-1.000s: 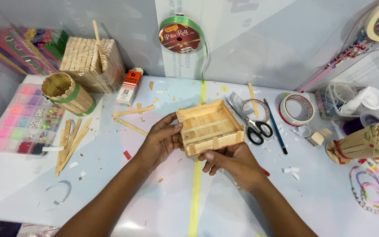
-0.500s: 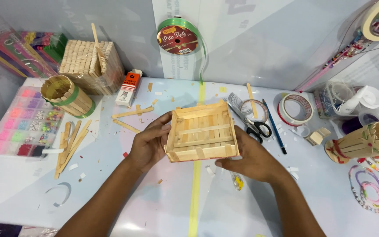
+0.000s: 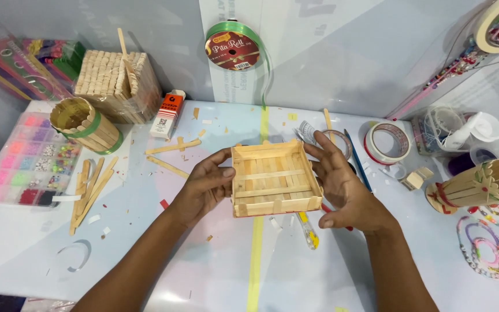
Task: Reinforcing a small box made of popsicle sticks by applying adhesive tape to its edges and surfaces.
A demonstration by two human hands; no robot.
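Hands (image 3: 272, 188) w/ empty stick tray (image 3: 274, 179) btwn them.

From my remote seat I see two bare forearms coming in from the near edge, with no sleeves showing anywhere up to the frame's border. My left hand (image 3: 203, 188) and right hand (image 3: 342, 185) wear no gloves, rings, watch or bracelets. The fingernails look short and unpainted.

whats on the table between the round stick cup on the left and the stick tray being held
Loose craft sticks and small wood scraps lie between the stick cup and the tray, in the head view.
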